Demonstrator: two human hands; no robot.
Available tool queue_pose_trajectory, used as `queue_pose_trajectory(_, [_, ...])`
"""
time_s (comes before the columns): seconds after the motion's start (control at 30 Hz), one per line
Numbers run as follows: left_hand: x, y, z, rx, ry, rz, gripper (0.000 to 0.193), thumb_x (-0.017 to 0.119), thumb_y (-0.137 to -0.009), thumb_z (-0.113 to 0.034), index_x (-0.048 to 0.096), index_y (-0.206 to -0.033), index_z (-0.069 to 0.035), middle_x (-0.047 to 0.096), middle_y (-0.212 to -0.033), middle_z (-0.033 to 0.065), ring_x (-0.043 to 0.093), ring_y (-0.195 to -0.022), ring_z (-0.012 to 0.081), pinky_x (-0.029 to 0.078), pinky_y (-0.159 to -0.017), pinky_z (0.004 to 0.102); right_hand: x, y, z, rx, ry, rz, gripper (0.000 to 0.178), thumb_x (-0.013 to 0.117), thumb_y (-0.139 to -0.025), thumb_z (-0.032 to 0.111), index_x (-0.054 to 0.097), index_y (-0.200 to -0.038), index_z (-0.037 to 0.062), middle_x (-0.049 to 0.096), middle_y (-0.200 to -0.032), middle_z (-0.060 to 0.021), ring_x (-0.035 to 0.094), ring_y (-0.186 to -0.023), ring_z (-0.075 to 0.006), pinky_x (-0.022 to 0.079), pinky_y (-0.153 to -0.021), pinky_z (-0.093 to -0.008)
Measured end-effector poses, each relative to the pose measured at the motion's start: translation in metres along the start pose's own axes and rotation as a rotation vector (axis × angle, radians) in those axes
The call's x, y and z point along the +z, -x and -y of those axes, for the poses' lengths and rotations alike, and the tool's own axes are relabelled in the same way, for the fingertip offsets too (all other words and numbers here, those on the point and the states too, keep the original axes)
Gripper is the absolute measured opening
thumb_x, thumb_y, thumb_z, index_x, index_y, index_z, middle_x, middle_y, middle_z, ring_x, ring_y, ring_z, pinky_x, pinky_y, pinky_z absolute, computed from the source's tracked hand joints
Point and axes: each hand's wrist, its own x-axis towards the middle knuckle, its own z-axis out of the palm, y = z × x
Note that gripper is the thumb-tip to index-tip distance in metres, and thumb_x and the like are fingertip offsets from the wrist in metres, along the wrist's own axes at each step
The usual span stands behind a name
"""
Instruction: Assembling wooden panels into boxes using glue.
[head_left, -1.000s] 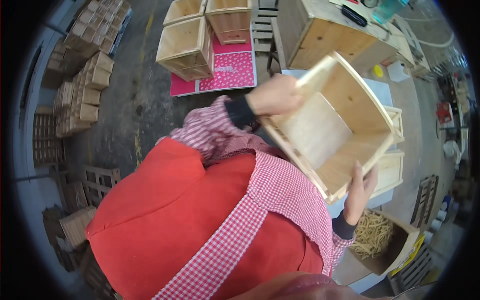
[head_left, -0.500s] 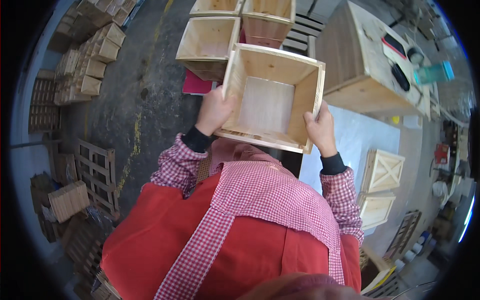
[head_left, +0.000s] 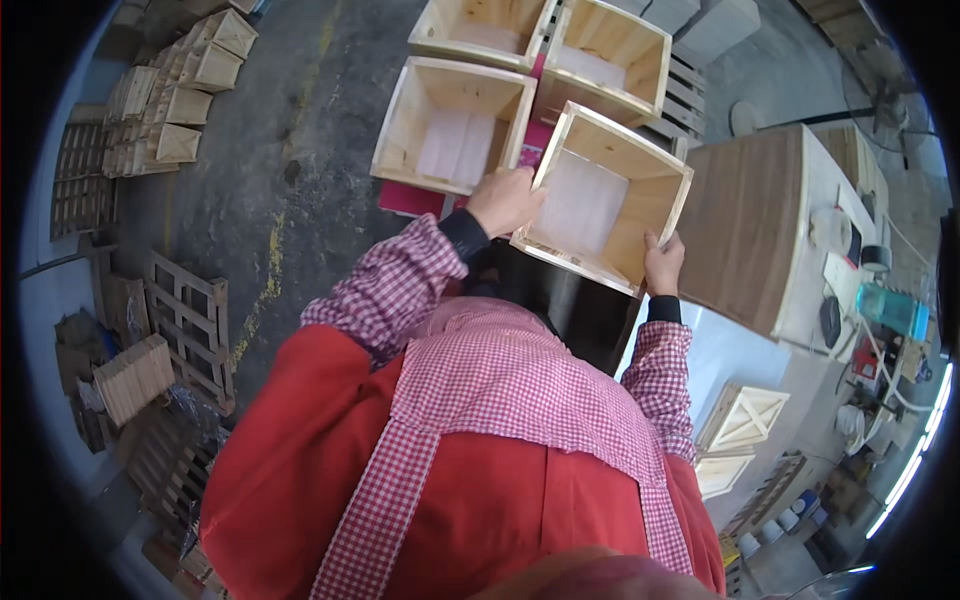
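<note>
An open-topped box of pale wood (head_left: 640, 205) is held between my two hands, its opening facing up and slightly tilted. My left hand (head_left: 507, 201) is closed on the left wall. On the opposite side, my right hand (head_left: 663, 264) grips the right wall with the thumb at the rim. A similar wooden box (head_left: 388, 130) stands just left of the held one, close to my left hand. Two more such boxes, one at the far left (head_left: 480, 30) and one at the far right (head_left: 655, 70), stand behind. Pink-red sheeting (head_left: 408, 198) shows beneath and between them.
At right stands a large wooden cabinet (head_left: 740, 230) with a turquoise bottle (head_left: 892, 308) and small items on it. Crate panels with a cross brace (head_left: 745, 417) lie lower right. Stacked crates (head_left: 205, 70) and a pallet (head_left: 180, 325) line the left side.
Both hands have carried the box to the right, and it has turned clockwise. My view has shifted, bringing more of the standing boxes into sight.
</note>
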Motion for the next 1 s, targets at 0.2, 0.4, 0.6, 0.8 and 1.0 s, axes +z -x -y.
queue_pose_trajectory(0.2, [-0.062,0.000,0.049,0.068,-0.124,-0.204,0.029,0.061,-0.081,-0.024,0.063,-0.096,0.000,0.065,-0.088,0.0229,0.062,-0.085,0.0398,0.050,-0.077,0.0466,0.046,-0.055,0.001,0.101,0.054,-0.032,0.031,0.064,-0.083,0.019,0.058,-0.100,-0.0060,0.063,-0.086,-0.0174,0.059,-0.078,-0.0249,0.048,-0.069,-0.0400])
queue_pose_trajectory(0.4, [-0.079,-0.069,0.099,0.172,-0.329,-0.271,0.060,0.069,-0.076,-0.023,0.048,-0.130,-0.005,0.047,-0.134,0.0205,0.041,-0.126,0.0343,0.032,-0.107,0.0418,0.066,-0.090,-0.034,-0.016,-0.102,0.063,0.035,0.063,-0.085,0.014,0.053,-0.109,-0.0091,0.061,-0.090,-0.0154,0.058,-0.077,-0.0210,0.049,-0.070,-0.0340])
queue_pose_trajectory(0.6, [-0.098,-0.166,0.118,0.161,-0.681,-0.155,0.075,0.078,-0.064,-0.025,0.047,-0.130,-0.008,0.048,-0.132,0.0178,0.040,-0.129,0.0317,0.026,-0.111,0.0428,0.058,-0.099,0.014,-0.275,0.248,-0.066,0.061,0.070,-0.081,0.024,0.044,-0.125,-0.0090,0.054,-0.113,-0.0248,0.054,-0.103,-0.0380,0.045,-0.087,-0.0402])
queue_pose_trajectory(0.8, [-0.109,-0.208,0.129,0.182,-0.638,0.222,0.057,0.080,-0.056,-0.025,0.062,-0.108,-0.009,0.059,-0.119,0.0152,0.054,-0.115,0.0294,0.043,-0.096,0.0424,0.074,-0.160,0.109,-0.940,0.615,-0.081,0.074,0.076,-0.073,0.023,0.040,-0.131,-0.0044,0.048,-0.126,-0.0273,0.051,-0.110,-0.0438,0.045,-0.089,-0.0452])
queue_pose_trajectory(1.0, [-0.077,-0.205,0.150,0.194,-0.657,0.035,0.028,0.076,-0.056,-0.024,0.070,-0.079,-0.009,0.068,-0.090,0.0127,0.065,-0.090,0.0266,0.052,-0.075,0.0404,0.108,-0.215,0.129,-0.509,0.876,0.609,0.065,0.077,-0.067,0.023,0.050,-0.121,0.0018,0.064,-0.102,-0.0233,0.062,-0.095,-0.0397,0.049,-0.081,-0.0470])
